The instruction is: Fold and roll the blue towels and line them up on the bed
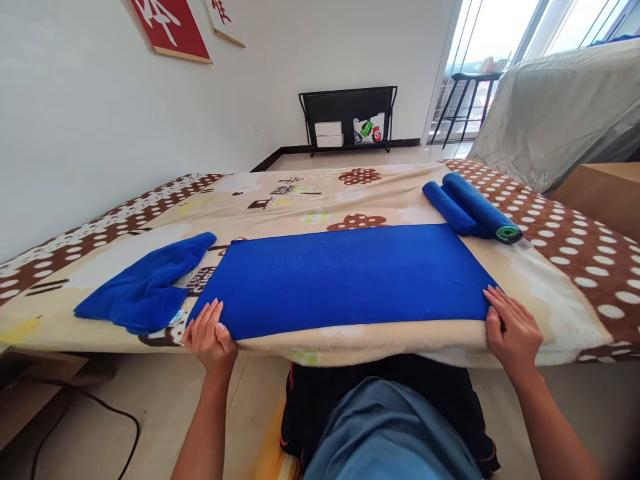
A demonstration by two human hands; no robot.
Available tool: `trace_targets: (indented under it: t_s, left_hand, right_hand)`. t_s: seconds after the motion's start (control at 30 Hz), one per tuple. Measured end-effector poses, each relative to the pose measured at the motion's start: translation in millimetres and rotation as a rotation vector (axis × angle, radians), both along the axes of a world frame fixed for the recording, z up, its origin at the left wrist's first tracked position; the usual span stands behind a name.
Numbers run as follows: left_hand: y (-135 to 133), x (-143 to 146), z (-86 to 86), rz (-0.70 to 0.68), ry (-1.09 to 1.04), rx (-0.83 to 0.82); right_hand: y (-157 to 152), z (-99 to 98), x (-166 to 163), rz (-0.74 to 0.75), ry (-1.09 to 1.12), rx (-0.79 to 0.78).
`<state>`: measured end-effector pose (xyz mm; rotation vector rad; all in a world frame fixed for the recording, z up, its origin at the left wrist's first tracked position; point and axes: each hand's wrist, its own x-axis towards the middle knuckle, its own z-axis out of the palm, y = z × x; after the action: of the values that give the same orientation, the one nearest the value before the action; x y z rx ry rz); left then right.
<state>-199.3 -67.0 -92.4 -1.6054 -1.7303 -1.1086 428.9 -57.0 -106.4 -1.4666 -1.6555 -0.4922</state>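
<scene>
A blue towel (pixel 345 277) lies spread flat and folded into a long rectangle on the patterned blanket (pixel 310 200) of a bed. My left hand (pixel 209 337) rests at its near left corner, fingers laid flat on the edge. At the near right corner my right hand (pixel 513 330) touches the cloth, fingers stretched out along the edge. Neither hand lifts the towel.
A crumpled blue towel (pixel 145 287) lies to the left. Two rolled blue towels (pixel 473 207) lie at the far right. A covered sofa (pixel 555 107) stands beyond the bed, a black rack (pixel 349 117) against the far wall, a cable (pixel 100 407) on the floor.
</scene>
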Motion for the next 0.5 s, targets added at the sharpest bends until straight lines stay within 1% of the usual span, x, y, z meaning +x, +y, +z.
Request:
trace_targets:
  t_s: [0.07, 0.17, 0.3, 0.37, 0.5]
  left_hand:
    - [3.5, 2.0, -6.0, 0.032, -0.037, 0.057]
    - [3.7, 6.8, -11.2, 0.061, -0.09, 0.077]
    - [-5.9, 14.9, -19.5, 0.124, -0.144, 0.092]
    - [-12.3, 17.8, -25.1, 0.177, -0.166, 0.064]
    - [-24.0, 19.2, -34.0, 0.277, -0.22, -0.081]
  right_hand:
    - [-5.5, -12.2, 1.0, -0.03, -0.017, 0.07]
    - [-8.1, -28.8, 2.6, -0.101, -0.025, 0.173]
    - [-5.3, -40.5, 3.3, -0.144, -0.01, 0.243]
    - [-3.7, -42.9, 3.8, -0.151, -0.006, 0.247]
    - [-1.5, -47.4, 6.4, -0.18, -0.003, 0.261]
